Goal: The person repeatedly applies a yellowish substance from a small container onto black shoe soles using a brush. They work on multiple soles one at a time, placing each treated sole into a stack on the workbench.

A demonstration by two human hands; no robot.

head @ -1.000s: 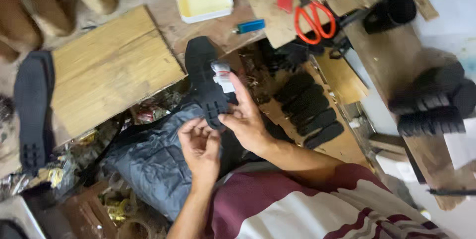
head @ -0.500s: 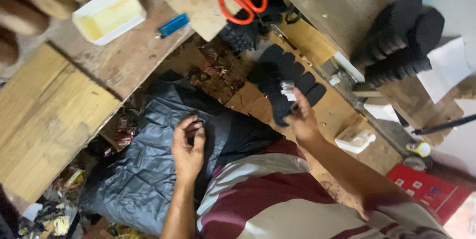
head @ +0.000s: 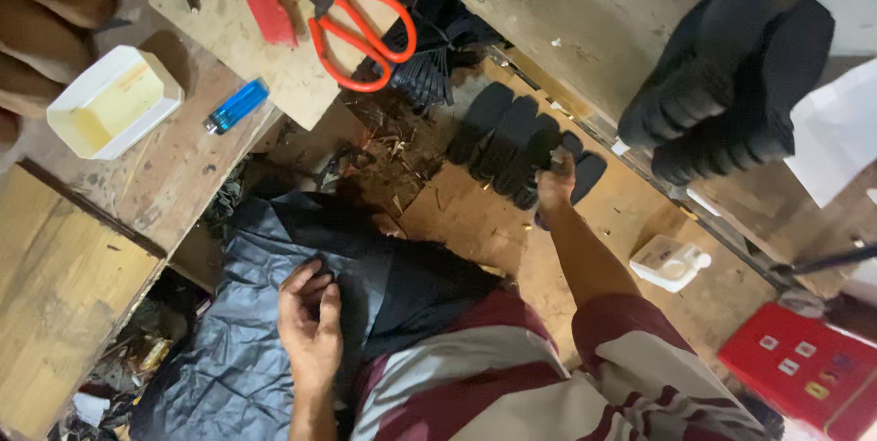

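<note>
The right hand (head: 554,187) reaches out to a row of black shoe soles (head: 512,141) lying on the brown floor board beside the worktop edge; its fingers are curled onto one sole at the row's near end, though whether it is truly gripped cannot be told. The left hand (head: 309,324) rests loosely curled on dark grey sheet material (head: 233,363) across the lap, holding nothing clear. Several soles still lie in the row, so the picking looks partly done. Red scissors (head: 361,34), a blue lighter (head: 237,105) and a white tray (head: 114,103) crowd the worktop corner; bare floor lies open right of the arm.
</note>
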